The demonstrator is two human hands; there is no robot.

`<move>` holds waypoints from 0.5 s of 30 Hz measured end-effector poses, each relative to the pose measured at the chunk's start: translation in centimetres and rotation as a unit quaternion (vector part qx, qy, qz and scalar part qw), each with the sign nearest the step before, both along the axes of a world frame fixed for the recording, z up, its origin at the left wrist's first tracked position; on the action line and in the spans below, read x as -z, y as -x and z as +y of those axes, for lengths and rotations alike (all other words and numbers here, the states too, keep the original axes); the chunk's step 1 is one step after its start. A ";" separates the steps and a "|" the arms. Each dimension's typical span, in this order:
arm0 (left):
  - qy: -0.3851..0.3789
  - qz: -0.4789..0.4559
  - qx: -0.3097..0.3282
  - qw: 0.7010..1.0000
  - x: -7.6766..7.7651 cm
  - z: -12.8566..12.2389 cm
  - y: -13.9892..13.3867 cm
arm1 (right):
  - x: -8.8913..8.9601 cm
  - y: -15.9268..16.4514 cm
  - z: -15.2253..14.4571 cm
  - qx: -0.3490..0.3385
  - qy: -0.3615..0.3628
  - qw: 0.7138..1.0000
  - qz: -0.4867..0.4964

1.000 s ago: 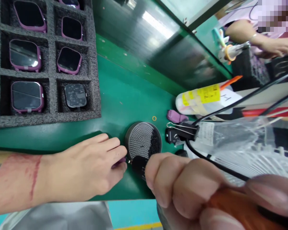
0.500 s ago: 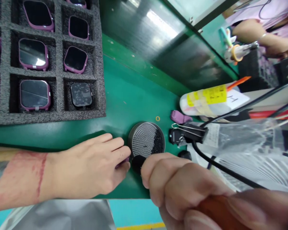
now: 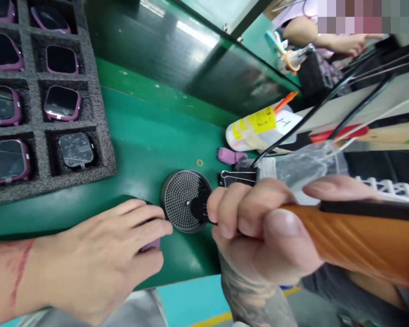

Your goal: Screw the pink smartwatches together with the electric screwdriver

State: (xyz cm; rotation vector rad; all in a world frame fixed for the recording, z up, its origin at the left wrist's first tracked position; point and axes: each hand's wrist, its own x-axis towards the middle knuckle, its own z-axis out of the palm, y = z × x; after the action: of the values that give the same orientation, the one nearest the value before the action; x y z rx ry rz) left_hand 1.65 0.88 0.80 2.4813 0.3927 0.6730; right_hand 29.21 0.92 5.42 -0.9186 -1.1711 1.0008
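In the head view my right hand [image 3: 262, 227] is closed round an orange electric screwdriver [image 3: 364, 245]. Its black nose [image 3: 198, 209] is over the right part of a round grey dish [image 3: 177, 202] with a holed top; small black pieces, apparently screws, lie there. My left hand [image 3: 112, 250] rests on the bench just left of the dish, fingers closed on a purple watch case [image 3: 152, 245] that is mostly hidden beneath them. Up at the left, a grey foam tray [image 3: 100, 127] holds several purple watches [image 3: 63, 103] and one dark watch face [image 3: 77, 150] in its compartments.
A small yellow ring [image 3: 200, 162] lies behind the dish. Right of it are a purple piece [image 3: 230, 156], a binder clip [image 3: 238, 178], a white bottle [image 3: 238, 136] with yellow labels, and clear plastic bags [image 3: 303, 168]. Cables cross there. Another person's arm [image 3: 330, 43] shows beyond the partition.
The screwdriver's nose has gone from the dish's near edge to over its top. My right hand has tilted, showing more of the orange body. The view has shifted right; my left hand stays beside the dish.
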 end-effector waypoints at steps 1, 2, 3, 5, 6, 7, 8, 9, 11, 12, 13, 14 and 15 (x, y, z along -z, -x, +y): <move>0.000 -0.004 -0.023 1.000 0.0 -0.1 -0.1 | 0.2 0.1 0.1 -0.003 -0.010 1.000 0.003; -0.005 -0.003 -0.046 0.999 0.0 -0.2 -0.2 | 0.3 0.2 0.1 -0.005 -0.018 1.000 0.005; -0.012 0.001 -0.063 0.998 0.2 -0.4 -0.3 | 0.5 0.3 0.1 -0.007 -0.025 1.000 0.007; -0.024 0.015 -0.077 0.997 0.5 -0.7 -0.5 | 0.8 0.4 0.1 -0.006 -0.030 0.999 0.009; -0.025 0.023 -0.073 0.997 0.7 -0.8 -0.6 | 0.9 0.5 0.1 -0.005 -0.031 0.999 0.011; -0.023 0.028 -0.069 0.997 0.9 -0.9 -0.6 | 1.0 0.6 0.2 -0.005 -0.030 0.999 0.013; -0.023 0.030 -0.067 0.997 1.0 -1.0 -0.6 | 1.2 0.7 0.2 -0.005 -0.030 0.999 0.014; -0.025 0.028 -0.066 0.997 1.1 -1.0 -0.6 | 1.3 0.8 0.3 -0.006 -0.030 0.999 0.014; -0.035 0.018 -0.067 0.997 1.1 -0.8 -0.5 | 1.5 1.0 0.4 -0.002 -0.037 0.999 0.014; -0.039 0.014 -0.066 0.997 1.0 -0.7 -0.5 | 1.5 1.1 0.5 0.004 -0.042 0.999 0.015; -0.040 0.012 -0.063 0.997 1.0 -0.6 -0.5 | 1.4 1.2 0.5 0.014 -0.050 0.999 0.017; -0.036 0.012 -0.059 0.998 0.9 -0.5 -0.6 | 1.2 1.2 0.4 0.022 -0.058 0.998 0.020; -0.032 0.015 -0.053 0.998 0.9 -0.4 -0.6 | 0.9 1.1 0.1 0.026 -0.061 0.998 0.023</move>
State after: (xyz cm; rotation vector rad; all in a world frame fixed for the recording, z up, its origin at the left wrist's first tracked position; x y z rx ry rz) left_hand 2.26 0.43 -0.11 2.5480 0.5263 0.7011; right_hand 28.11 1.05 4.49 -0.8221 -1.1516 0.8947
